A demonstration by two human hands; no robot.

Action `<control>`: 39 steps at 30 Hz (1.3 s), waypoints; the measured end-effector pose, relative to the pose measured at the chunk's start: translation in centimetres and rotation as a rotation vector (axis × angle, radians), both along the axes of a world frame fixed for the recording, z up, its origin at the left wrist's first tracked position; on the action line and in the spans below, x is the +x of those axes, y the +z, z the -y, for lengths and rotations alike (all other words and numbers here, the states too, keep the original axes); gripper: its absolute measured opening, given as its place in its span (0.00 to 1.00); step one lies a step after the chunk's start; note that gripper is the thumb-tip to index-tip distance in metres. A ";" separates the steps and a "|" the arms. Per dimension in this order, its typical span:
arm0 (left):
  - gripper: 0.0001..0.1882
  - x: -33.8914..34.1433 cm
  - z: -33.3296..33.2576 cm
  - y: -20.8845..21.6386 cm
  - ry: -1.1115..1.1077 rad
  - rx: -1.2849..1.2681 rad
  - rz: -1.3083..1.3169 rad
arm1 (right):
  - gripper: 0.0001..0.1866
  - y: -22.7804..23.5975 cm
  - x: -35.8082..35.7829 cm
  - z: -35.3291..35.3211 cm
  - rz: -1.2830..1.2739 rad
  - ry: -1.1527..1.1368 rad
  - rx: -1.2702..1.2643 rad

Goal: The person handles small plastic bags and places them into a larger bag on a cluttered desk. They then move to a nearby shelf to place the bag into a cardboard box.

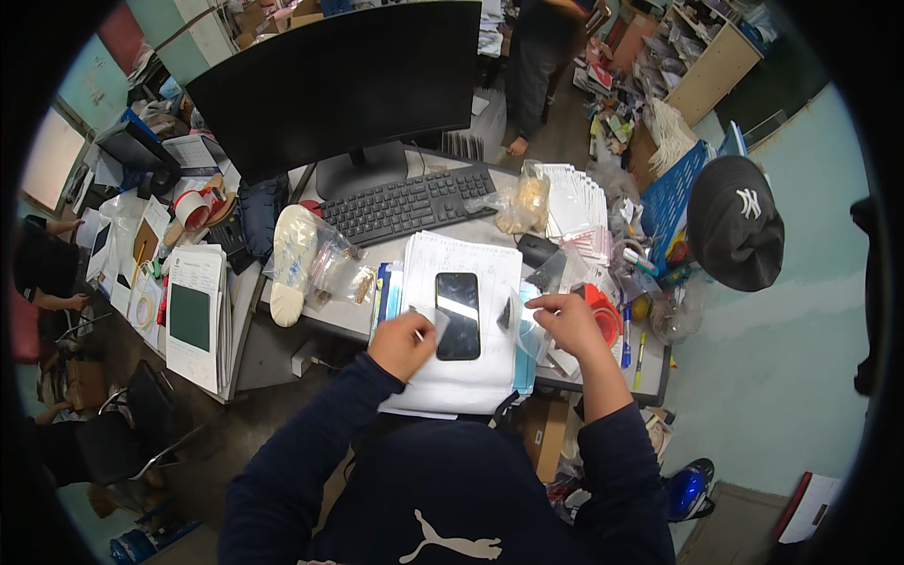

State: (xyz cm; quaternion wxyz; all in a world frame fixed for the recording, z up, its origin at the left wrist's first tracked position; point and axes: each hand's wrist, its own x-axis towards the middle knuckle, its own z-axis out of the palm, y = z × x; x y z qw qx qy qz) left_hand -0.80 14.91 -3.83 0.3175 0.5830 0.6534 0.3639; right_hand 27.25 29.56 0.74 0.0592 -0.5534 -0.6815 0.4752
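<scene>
At the left edge of the frame, another person [42, 268] in dark clothing is partly visible, with the hands toward a side table. On this table, a dark green book [190, 318] lies on a pile of papers [209, 369], and a red and white roll [193, 209] is above it, among mixed small objects. Further to the right, a pale sole-shaped piece [290, 273] lies beside a clear bag [341, 276] with small brownish things inside. Above them, a black monitor [339, 85] fills much of the upper part, and a black keyboard [414, 205] is placed under its stand.

Near the centre, the left hand [403, 345] has its fingers bent and pinches a small whitish piece [439, 322] over the left side of a black phone [459, 325]. This phone lies flat on white paper sheets [428, 388], in the middle of the frame, with a bright reflection on its screen. To its right, the right hand [568, 323] grasps with the fingertips a clear film [525, 331] bearing a dark patch. Just behind this hand is a red tape roll [605, 318]. At the right, a black cap [736, 223] hangs near the pale green wall [791, 367].
</scene>
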 end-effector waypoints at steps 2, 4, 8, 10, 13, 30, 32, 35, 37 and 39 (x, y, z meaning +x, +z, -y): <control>0.07 1.6 -0.1 0.2 -0.074 0.121 -0.073 | 0.15 -0.5 -0.5 -0.2 -0.043 -0.006 0.173; 0.12 3.1 0.0 0.7 -0.081 0.081 -0.142 | 0.12 -1.0 -1.0 0.0 -0.083 -0.025 0.315; 0.18 5.5 -2.2 2.3 -0.135 0.181 -0.026 | 0.09 -1.6 -4.1 0.9 -0.116 -0.073 0.272; 0.19 6.7 -3.6 2.6 -0.190 0.085 0.049 | 0.09 -1.4 -5.2 1.5 -0.273 -0.100 0.074; 0.20 7.3 -4.9 2.1 -0.165 -0.016 0.072 | 0.12 -1.5 -6.4 2.5 -0.522 -0.197 -0.046; 0.17 7.4 -6.2 -0.5 -0.310 -0.352 0.583 | 0.15 -1.3 -2.4 6.9 -0.288 -0.106 0.042; 0.17 7.8 -6.2 -0.8 -0.330 -0.333 0.612 | 0.13 -1.5 -1.1 6.1 -0.466 -0.154 -0.181; 0.16 8.1 -6.4 -0.6 -0.366 -0.339 0.687 | 0.10 -1.2 0.3 5.1 -0.580 -0.213 -0.427; 0.17 8.4 -6.6 -0.1 -0.383 -0.379 0.729 | 0.10 -0.8 0.5 5.0 -0.572 -0.270 -0.458; 0.15 8.6 -6.8 0.4 -0.418 -0.363 0.615 | 0.10 -0.6 0.1 5.2 -0.394 -0.202 -0.300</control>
